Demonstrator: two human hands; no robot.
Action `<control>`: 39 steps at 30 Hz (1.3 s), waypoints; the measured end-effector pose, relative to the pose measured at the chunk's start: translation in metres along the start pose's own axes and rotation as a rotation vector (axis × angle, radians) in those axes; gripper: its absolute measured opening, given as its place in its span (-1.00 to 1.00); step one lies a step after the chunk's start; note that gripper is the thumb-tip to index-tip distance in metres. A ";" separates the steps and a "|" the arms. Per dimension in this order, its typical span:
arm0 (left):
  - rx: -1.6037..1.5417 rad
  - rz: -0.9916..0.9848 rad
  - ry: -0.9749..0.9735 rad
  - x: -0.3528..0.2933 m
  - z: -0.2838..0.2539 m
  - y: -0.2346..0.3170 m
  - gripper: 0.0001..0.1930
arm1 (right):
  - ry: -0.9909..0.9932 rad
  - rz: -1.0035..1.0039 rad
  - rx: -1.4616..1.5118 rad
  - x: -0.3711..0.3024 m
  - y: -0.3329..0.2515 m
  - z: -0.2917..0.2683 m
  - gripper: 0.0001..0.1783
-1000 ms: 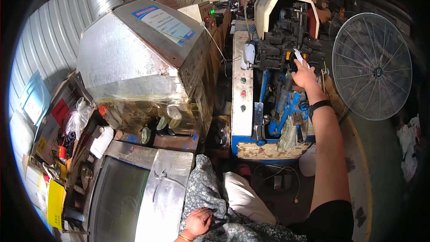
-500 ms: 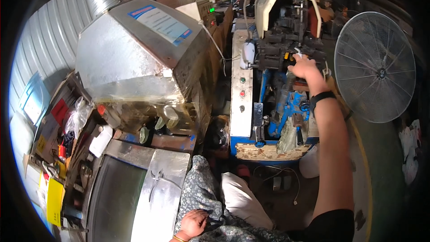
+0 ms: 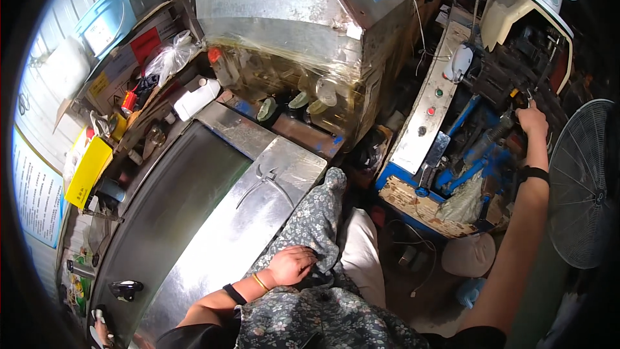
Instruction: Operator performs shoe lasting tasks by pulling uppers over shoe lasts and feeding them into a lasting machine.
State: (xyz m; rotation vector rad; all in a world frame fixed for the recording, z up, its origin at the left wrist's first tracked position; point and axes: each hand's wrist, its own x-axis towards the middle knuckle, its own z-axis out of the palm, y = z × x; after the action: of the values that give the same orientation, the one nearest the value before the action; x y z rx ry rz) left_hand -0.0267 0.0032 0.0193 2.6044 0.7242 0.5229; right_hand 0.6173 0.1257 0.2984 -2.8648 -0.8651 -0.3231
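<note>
My left hand (image 3: 292,265) rests on the dark floral apron (image 3: 316,223) over my thigh, its fingers lying fairly flat with nothing seen in them. On the right, my right arm stretches out to a blue and cream machine (image 3: 413,116). My right hand (image 3: 533,121) is closed at its dark metal head (image 3: 500,77), next to a small shiny metal part (image 3: 531,95). What lies between those fingers is too small to make out. Beside my left arm, a steel plate (image 3: 194,252) carries a thin tool with curved legs (image 3: 268,183).
A dark conveyor belt (image 3: 174,181) bears a glossy black shoe-like piece (image 3: 125,289). Another person's hand (image 3: 101,328) shows at lower left. Pale shoe-shaped pieces (image 3: 299,100) stand below the metal hood (image 3: 271,6). A large fan (image 3: 584,187) is at the right.
My view has swung left and down, so the machine sits farther right. The black piece and the other person's hand have come into view. My right hand stays at the machine head.
</note>
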 end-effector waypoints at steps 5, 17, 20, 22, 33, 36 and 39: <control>-0.072 -0.004 0.008 0.000 0.004 0.001 -0.79 | 0.016 -0.033 0.016 -0.001 0.015 0.001 -0.12; -0.070 0.021 0.027 -0.003 0.010 -0.002 -0.83 | 0.011 0.064 0.081 -0.028 0.005 -0.008 -0.23; -0.047 0.027 0.038 -0.008 0.010 -0.002 -0.84 | 0.016 0.068 0.041 -0.043 0.002 0.003 -0.25; -0.024 0.029 0.038 -0.006 0.011 -0.003 -0.84 | 0.088 0.044 0.011 -0.061 0.000 0.011 -0.27; -0.432 -0.160 -0.026 -0.003 0.005 -0.002 -0.80 | 0.207 0.173 0.519 -0.129 0.042 0.014 -0.07; -0.969 -0.599 -0.084 -0.002 -0.016 -0.005 -0.60 | 0.406 -0.089 0.523 -0.192 0.017 0.009 -0.20; -0.987 -0.565 -0.142 0.041 -0.035 -0.014 -0.47 | 0.481 -0.328 0.824 -0.257 0.025 0.054 -0.15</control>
State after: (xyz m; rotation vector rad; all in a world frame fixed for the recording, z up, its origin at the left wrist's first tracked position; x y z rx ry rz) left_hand -0.0156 0.0460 0.0530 1.4317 0.8256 0.3684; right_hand 0.4312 -0.0211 0.1826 -1.7938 -1.0417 -0.5115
